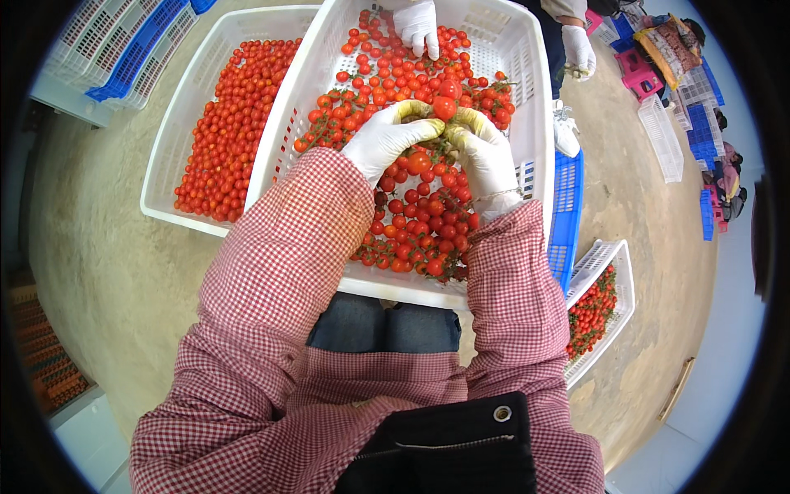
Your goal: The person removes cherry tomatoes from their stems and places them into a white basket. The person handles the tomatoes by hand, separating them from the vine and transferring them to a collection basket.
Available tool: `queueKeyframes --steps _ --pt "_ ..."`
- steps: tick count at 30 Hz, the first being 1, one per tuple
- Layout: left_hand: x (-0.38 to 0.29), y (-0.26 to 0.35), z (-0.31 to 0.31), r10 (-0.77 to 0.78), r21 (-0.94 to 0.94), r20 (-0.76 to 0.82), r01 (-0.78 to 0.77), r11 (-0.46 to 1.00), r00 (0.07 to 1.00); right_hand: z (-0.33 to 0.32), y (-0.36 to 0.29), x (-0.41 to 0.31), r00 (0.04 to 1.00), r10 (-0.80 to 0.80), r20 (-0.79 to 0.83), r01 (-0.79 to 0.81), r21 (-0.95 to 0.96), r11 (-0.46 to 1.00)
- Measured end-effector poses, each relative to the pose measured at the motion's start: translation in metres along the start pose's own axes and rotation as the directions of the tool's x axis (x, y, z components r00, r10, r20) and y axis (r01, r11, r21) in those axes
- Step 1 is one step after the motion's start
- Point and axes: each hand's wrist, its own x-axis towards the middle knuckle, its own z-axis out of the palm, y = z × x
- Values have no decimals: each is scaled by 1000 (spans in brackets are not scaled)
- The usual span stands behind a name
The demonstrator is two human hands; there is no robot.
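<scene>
Both my hands wear white gloves with yellow-green stains on the fingers, and they meet above a white plastic crate (536,123) of cherry tomatoes. Between them is a small cherry tomato cluster (444,108), two red fruits showing at the fingertips. My left hand (379,139) pinches it from the left, thumb and forefinger together. From the right, my right hand (484,154) grips it with curled fingers; its stem is partly hidden. Beneath lie many loose cherry tomatoes (426,228), some on green stems.
Left of it stands a second white crate (154,179) of loose tomatoes. Another person's gloved hand (416,28) reaches into the far end of my crate; their other hand (579,52) hangs at right. A blue crate (565,216) and a tomato-filled white crate (623,296) sit to the right.
</scene>
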Motion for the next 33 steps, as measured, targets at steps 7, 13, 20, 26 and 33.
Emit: queueKeyframes --steps 7,13,20,26,33 --pt "1 -3 -2 -78 -326 -5 73 943 997 -1 -2 -2 998 -14 -54 14 -8 1000" --pt "-4 -4 2 -91 -484 33 96 870 995 6 -10 -5 996 -79 -46 79 -5 997" --pt "1 -2 3 -175 -521 -54 122 845 983 8 -16 -11 998 -59 -22 59 5 998" --pt "-1 2 0 -45 -432 -32 27 901 998 6 -15 -10 1000 -3 -15 2 -68 998" --pt "-3 -3 0 -56 -320 -31 43 946 998 7 -15 -10 999 23 -33 -25 -69 997"
